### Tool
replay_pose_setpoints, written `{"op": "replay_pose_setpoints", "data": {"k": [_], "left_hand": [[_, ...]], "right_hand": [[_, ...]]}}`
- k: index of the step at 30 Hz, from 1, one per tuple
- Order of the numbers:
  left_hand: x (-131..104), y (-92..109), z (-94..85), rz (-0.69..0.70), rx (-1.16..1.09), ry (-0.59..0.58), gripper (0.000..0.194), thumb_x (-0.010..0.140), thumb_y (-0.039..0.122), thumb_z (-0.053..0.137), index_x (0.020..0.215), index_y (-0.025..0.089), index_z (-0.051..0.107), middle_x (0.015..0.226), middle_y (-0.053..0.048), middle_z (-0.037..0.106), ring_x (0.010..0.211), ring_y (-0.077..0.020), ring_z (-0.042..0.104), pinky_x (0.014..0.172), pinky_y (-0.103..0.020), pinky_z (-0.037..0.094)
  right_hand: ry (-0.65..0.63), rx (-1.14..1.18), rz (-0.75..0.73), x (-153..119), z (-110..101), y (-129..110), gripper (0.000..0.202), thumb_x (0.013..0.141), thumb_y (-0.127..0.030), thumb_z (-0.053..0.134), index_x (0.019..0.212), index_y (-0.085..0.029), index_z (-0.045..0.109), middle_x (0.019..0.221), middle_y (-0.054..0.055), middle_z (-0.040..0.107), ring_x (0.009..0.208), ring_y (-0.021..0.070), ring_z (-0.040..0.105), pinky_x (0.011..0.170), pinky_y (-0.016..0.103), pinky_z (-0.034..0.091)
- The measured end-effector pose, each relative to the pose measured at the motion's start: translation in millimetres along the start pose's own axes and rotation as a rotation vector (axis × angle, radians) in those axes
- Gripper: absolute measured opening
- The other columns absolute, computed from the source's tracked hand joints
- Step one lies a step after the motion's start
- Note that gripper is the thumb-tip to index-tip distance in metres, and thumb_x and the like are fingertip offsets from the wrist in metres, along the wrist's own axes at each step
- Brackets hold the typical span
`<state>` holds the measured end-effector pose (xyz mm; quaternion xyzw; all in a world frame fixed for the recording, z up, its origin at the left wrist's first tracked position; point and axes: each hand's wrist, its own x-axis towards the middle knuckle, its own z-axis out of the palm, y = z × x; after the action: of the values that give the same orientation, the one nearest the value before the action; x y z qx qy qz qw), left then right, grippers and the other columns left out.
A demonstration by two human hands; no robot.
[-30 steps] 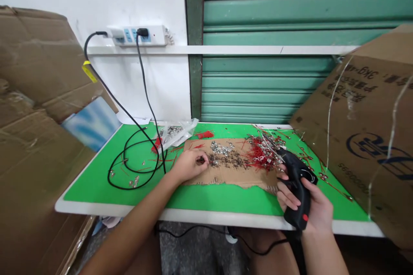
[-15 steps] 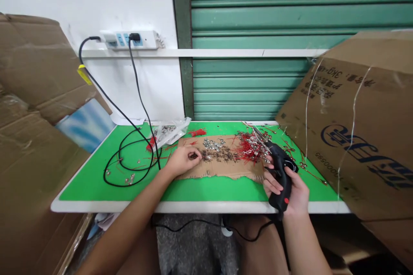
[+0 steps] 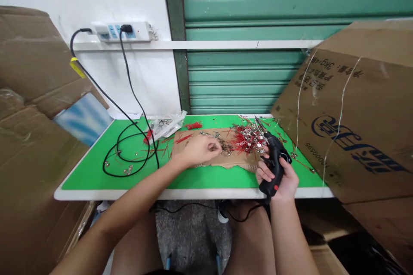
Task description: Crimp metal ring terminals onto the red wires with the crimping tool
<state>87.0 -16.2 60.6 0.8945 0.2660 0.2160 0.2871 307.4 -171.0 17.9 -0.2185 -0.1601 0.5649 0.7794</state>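
Observation:
My left hand (image 3: 201,151) is over a torn cardboard sheet (image 3: 240,162), its thumb and fingers pinched together. What they hold, if anything, is too small to make out. Small metal parts (image 3: 227,147) lie scattered on the cardboard by those fingertips. In my right hand (image 3: 288,180) is a black soldering gun (image 3: 274,161), gripped by its handle with the metal tip pointing up and away. Just left of that tip lies a heap of red wires with shiny metal ends (image 3: 248,139), on the right part of the cardboard.
A clear plastic bag (image 3: 166,125) of metal parts and a red wire bundle (image 3: 193,125) lie toward the back. Looped black cable (image 3: 118,154) covers the table's left side, rising to a power strip (image 3: 138,30). Cardboard boxes (image 3: 355,107) wall both sides.
My left hand has moved right across the cardboard, closer to the red wire heap, fingers still pinched. The soldering gun stays in my right hand. The whole view has shifted slightly.

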Motion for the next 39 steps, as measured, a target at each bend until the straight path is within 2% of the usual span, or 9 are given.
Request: {"op": "replay_pose_setpoints", "data": {"k": [3,6,8,12,14,17,20,26,39], "left_hand": [[38.7,31.8,19.3,-0.053,0.047,0.102,0.019,0.091,0.019,0.060,0.090,0.017,0.078,0.087,-0.004,0.077,0.077,-0.0163,0.067,0.073,-0.027,0.048],[60.6,37.2,27.9,-0.139,0.082,0.120,0.026,0.092,0.027,0.063,0.112,0.013,0.073,0.099,-0.009,0.078,0.086,-0.0208,0.070,0.076,-0.029,0.051],[57.0,23.9,21.7,-0.166,0.105,0.161,0.027,0.094,0.033,0.061,0.110,0.013,0.072,0.095,-0.009,0.077,0.084,-0.0211,0.070,0.073,-0.028,0.049],[22.5,-20.9,-11.3,-0.241,0.215,0.216,0.053,0.103,0.042,0.042,0.063,0.015,0.065,0.060,-0.006,0.064,0.058,-0.0169,0.059,0.061,-0.028,0.040],[7.9,-39.7,-26.0,-0.241,0.232,0.199,0.046,0.101,0.035,0.045,0.066,0.015,0.067,0.063,-0.006,0.066,0.059,-0.0164,0.059,0.063,-0.027,0.042],[0.9,-54.8,-33.0,-0.169,0.269,0.136,0.024,0.092,0.019,0.052,0.095,0.015,0.075,0.090,-0.009,0.077,0.077,-0.0180,0.067,0.076,-0.027,0.051],[6.8,-56.0,-25.8,-0.179,0.379,0.055,0.028,0.088,0.017,0.055,0.104,0.020,0.078,0.104,-0.009,0.079,0.091,-0.0217,0.072,0.085,-0.030,0.055],[20.5,-48.7,-15.0,-0.214,0.480,-0.028,0.026,0.091,0.024,0.058,0.102,0.023,0.081,0.108,-0.007,0.079,0.097,-0.0244,0.075,0.086,-0.031,0.057],[25.6,-42.4,-16.0,-0.204,0.480,0.008,0.025,0.093,0.026,0.055,0.095,0.018,0.078,0.102,-0.010,0.077,0.088,-0.0222,0.072,0.079,-0.029,0.053]], "right_hand": [[0.012,-0.038,-0.018,-1.1,1.2,-0.6,0.032,0.082,-0.028,0.072,0.114,-0.024,0.069,0.083,-0.001,0.064,0.045,0.0063,0.039,0.036,0.017,0.045],[0.014,-0.070,-0.024,-0.9,2.6,-1.4,0.032,0.081,-0.028,0.073,0.112,-0.024,0.069,0.082,-0.001,0.063,0.044,0.0064,0.037,0.036,0.018,0.044],[0.008,-0.085,-0.022,0.0,3.1,-1.4,0.035,0.079,-0.028,0.076,0.113,-0.023,0.069,0.081,-0.002,0.062,0.044,0.0059,0.037,0.036,0.017,0.044],[0.036,-0.070,-0.001,1.5,5.0,0.4,0.033,0.079,-0.027,0.074,0.112,-0.025,0.069,0.082,-0.002,0.061,0.045,0.0059,0.035,0.036,0.016,0.045],[0.075,-0.042,0.010,1.3,6.4,1.4,0.030,0.079,-0.025,0.072,0.109,-0.025,0.070,0.083,0.000,0.062,0.045,0.0062,0.035,0.036,0.017,0.046],[0.113,-0.023,0.019,0.3,8.4,2.0,0.028,0.080,-0.025,0.071,0.108,-0.024,0.072,0.084,0.001,0.061,0.045,0.0064,0.035,0.035,0.018,0.046],[0.123,-0.030,0.029,0.2,9.0,1.7,0.029,0.078,-0.025,0.072,0.107,-0.023,0.072,0.084,0.001,0.061,0.045,0.0061,0.034,0.035,0.017,0.046],[0.081,-0.104,0.052,3.1,6.8,0.0,0.036,0.076,-0.028,0.076,0.110,-0.018,0.072,0.082,0.000,0.061,0.045,0.0054,0.032,0.035,0.015,0.045],[0.069,-0.139,0.058,1.8,7.8,-1.1,0.033,0.077,-0.029,0.075,0.110,-0.024,0.072,0.082,0.000,0.061,0.044,0.0082,0.033,0.032,0.022,0.042]]}}
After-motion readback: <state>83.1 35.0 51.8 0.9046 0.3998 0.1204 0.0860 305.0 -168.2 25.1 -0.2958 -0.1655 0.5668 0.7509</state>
